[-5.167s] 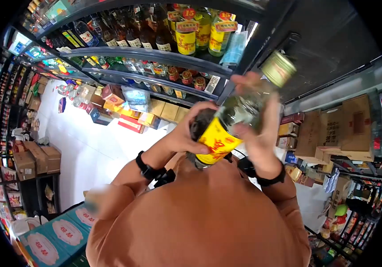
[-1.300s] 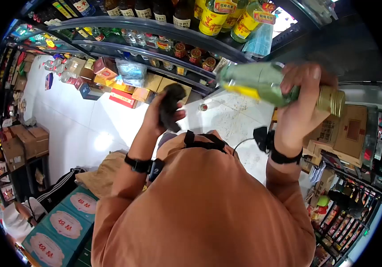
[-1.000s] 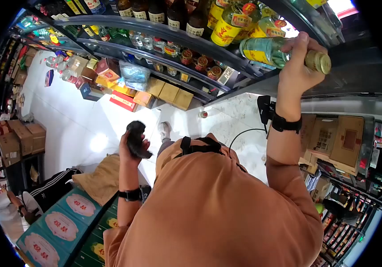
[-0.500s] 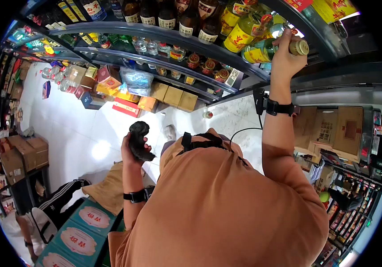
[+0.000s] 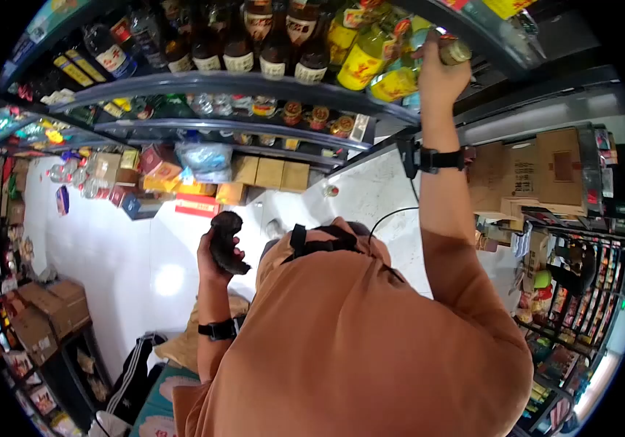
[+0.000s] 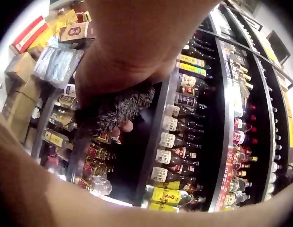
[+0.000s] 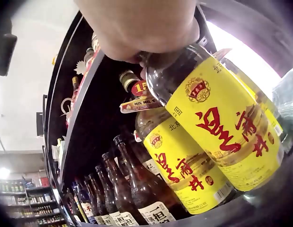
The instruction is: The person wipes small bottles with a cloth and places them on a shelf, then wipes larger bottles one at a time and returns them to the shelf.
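My right hand [image 5: 443, 81] grips a clear glass liquor bottle [image 7: 222, 113] by its neck, close below the gold cap [image 5: 456, 52]. The bottle has a yellow label with red characters and stands tilted at the right end of the shelf [image 5: 254, 81]. Right beside it is a matching yellow-labelled bottle [image 7: 184, 163] with a red "15" tag on its neck. Down at the left, away from the shelf, my left hand [image 5: 209, 256] holds a dark, shaggy cloth [image 5: 226, 244], its tufted surface [image 6: 125, 109] close up in the left wrist view.
Brown bottles [image 5: 274, 54] with white labels line the same shelf. Lower shelves bear small bottles and jars [image 5: 319, 116]. Cartons [image 5: 283, 175] and a blue plastic-wrapped pack [image 5: 205, 162] sit on the floor below. A dark upright and cardboard boxes [image 5: 535, 171] are at the right.
The right hand has taken the bottle from before the chest up onto the shelf, beside the matching bottle. The left hand has come off the bottle and moved down left, still holding the cloth.
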`<action>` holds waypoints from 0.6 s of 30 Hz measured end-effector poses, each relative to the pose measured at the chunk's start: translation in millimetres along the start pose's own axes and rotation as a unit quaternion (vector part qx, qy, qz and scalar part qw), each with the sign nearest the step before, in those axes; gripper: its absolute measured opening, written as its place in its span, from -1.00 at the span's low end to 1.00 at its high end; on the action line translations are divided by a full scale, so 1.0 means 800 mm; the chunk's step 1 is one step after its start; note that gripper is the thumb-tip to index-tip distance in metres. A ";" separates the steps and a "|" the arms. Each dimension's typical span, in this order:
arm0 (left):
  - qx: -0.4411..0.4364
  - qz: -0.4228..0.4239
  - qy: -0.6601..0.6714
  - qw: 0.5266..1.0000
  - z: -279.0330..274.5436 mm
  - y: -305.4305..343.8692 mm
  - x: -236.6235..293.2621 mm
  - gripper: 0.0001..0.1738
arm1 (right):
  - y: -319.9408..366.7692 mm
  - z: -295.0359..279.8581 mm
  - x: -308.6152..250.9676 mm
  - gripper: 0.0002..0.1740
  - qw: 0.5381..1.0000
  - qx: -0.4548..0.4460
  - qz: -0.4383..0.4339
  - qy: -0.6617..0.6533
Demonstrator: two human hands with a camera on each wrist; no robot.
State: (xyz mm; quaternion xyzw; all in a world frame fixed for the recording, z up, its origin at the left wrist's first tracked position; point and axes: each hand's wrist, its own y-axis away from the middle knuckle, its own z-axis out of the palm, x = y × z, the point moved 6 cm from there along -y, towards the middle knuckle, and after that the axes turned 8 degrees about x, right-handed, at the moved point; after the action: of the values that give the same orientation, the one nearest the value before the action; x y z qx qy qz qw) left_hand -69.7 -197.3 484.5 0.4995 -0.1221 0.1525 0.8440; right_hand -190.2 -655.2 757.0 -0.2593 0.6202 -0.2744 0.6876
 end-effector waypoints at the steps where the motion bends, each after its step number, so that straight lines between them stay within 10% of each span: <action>1: -0.009 -0.009 0.002 1.000 0.002 -0.003 -0.001 -0.50 | 0.000 0.000 0.003 -0.85 1.000 -0.012 0.016 -0.013; 18: 0.005 -0.012 0.000 1.000 -0.032 -0.017 0.000 -0.51 | 0.003 0.004 -0.008 -0.83 0.999 -0.019 0.044 -0.004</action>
State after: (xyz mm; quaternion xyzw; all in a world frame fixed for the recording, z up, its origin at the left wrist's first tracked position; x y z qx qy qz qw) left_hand -63.0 -181.2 461.5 0.5053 -0.1154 0.1424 0.8433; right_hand -187.2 -649.0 760.4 -0.2460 0.6330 -0.2314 0.6966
